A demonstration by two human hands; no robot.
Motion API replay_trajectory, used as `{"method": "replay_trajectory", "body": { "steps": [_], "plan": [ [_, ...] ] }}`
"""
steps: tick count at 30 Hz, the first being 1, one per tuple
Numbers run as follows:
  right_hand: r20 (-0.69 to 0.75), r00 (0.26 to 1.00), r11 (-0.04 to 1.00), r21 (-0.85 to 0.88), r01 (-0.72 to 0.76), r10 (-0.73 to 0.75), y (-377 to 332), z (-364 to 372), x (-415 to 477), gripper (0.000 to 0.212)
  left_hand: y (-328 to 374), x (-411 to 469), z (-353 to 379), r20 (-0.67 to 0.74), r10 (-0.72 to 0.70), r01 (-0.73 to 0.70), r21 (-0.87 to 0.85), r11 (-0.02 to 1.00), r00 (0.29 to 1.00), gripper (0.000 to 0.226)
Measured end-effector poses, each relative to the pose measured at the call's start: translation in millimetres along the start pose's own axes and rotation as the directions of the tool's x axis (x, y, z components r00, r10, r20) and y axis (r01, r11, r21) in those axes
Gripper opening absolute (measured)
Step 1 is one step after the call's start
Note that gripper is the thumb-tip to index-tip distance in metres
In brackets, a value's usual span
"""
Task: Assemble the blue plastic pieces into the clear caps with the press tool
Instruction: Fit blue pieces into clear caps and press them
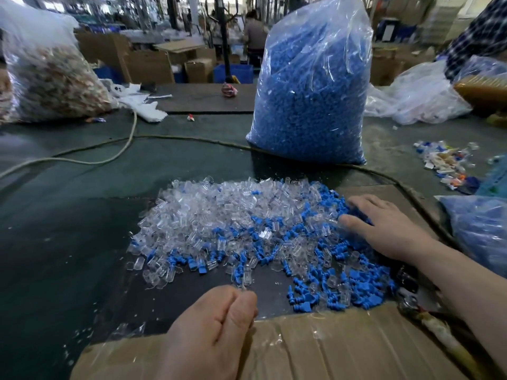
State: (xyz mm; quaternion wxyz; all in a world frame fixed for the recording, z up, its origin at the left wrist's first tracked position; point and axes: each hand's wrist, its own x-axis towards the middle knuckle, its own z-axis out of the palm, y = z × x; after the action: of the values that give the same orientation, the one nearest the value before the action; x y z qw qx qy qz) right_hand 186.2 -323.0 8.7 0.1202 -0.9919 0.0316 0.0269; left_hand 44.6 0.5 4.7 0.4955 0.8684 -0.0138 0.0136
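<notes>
Left hand [211,333] pinches a clear cap [242,288]; right hand [384,226] (fingers [366,200] spread) rests on blue pieces [336,200].

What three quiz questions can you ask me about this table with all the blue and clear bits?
1. Fill in: the left hand, near the cardboard, pinches a small ____ cap.
2. Where does the right hand rest? A) on the mixed pile of caps and blue pieces B) on a keyboard C) inside a bucket.
3. True or false: the tall bag behind the pile holds red pieces.
Key: 1 clear; 2 A; 3 false, its pieces are blue.
</notes>
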Motion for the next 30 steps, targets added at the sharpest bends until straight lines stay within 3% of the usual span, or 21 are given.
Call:
{"method": "replay_trajectory", "body": {
  "steps": [5, 10, 15, 19, 22, 24, 26, 28, 30],
  "plan": [
    [0.097, 0.973, 0.978, 0.02, 0.208, -0.209, -30.9, 3.9, -16.2, 0.1, -2.9, 1.3, 0.5, 0.01, 0.005, -0.006, 0.029, 1.0, 1.0, 0.057],
    [0.241, 0.935, 0.964, 0.018, 0.264, -0.26, -64.2, -2.1, -35.5, 0.094, 0.9, -1.8, -0.6, 0.006, 0.005, -0.005, -0.017, 1.0, 1.0, 0.057],
    [0.105, 0.956, 0.957, -0.072, 0.282, -0.274, -105.4, 19.0, -76.9, 0.087, 2.3, -3.3, -1.6, -0.038, 0.021, -0.024, -0.067, 0.997, 0.999, 0.059],
    [-0.08, 0.952, 0.952, -0.11, 0.286, -0.296, -108.3, 13.8, -126.3, 0.08, 5.8, -4.9, -1.2, -0.132, 0.035, -0.04, -0.033, 0.999, 0.991, 0.016],
    [-0.323, 0.895, 0.947, -0.195, 0.256, -0.308, -93.5, 4.1, -167.0, 0.07, 3.3, -5.1, -5.5, -0.2, 0.096, -0.072, 0.123, 0.99, 0.975, 0.015],
    [-0.172, 0.969, 0.952, -0.279, 0.125, -0.178, -93.3, 0.0, -186.1, 0.081, 3.0, -4.0, -6.8, -0.155, 0.13, -0.077, 0.306, 0.949, 0.979, 0.033],
    [-0.047, 0.989, 0.95, -0.286, 0.124, -0.143, -85.1, 8.2, -196.5, 0.086, 6.9, -4.6, -4.2, -0.052, 0.107, -0.063, 0.532, 0.844, 0.993, 0.058],
    [-0.014, 0.991, 0.951, -0.283, 0.126, -0.135, -80.9, 14.8, -192.6, 0.088, 10.2, -4.7, 1.3, 0.003, 0.117, -0.088, 0.682, 0.726, 0.993, 0.077],
    [-0.048, 0.98, 0.938, -0.302, 0.169, -0.192, -86.2, 22.3, -180.5, 0.085, 12.9, -3.2, 7.3, 0.042, 0.118, -0.111, 0.736, 0.668, 0.992, 0.082]
  ]
}}
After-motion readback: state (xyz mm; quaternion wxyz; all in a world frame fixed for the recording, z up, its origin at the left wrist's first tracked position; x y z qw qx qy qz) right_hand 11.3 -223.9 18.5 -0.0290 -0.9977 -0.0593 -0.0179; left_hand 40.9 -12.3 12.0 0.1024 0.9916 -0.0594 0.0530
